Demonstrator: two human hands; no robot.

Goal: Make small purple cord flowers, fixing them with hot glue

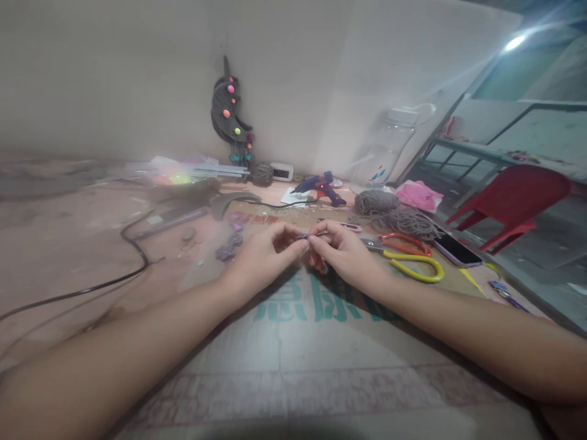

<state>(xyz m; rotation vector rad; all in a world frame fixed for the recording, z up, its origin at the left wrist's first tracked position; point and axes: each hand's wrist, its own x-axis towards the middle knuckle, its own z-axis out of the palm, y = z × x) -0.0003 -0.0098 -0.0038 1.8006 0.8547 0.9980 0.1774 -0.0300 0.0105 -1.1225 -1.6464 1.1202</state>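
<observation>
My left hand [270, 253] and my right hand [342, 250] meet over a printed cardboard sheet [284, 354]. Thumb and forefinger of each are pinched together on a small dark piece of yarn [304, 236] between them. Its exact shape is too small to make out. Left of my left hand lie small purple-grey pieces [229, 244]. Close to my right hand are scissors [415, 267] with one red and one yellow handle loop, and grey yarn [394, 217] in a loose tangle.
Along the wall stand a blue glue gun [318, 187], a small clock [281, 172] and a clear bottle [389, 150]. A phone [456, 247] lies at the right. A black cable [105, 284] crosses the left side. Beyond the table is a red chair [518, 198].
</observation>
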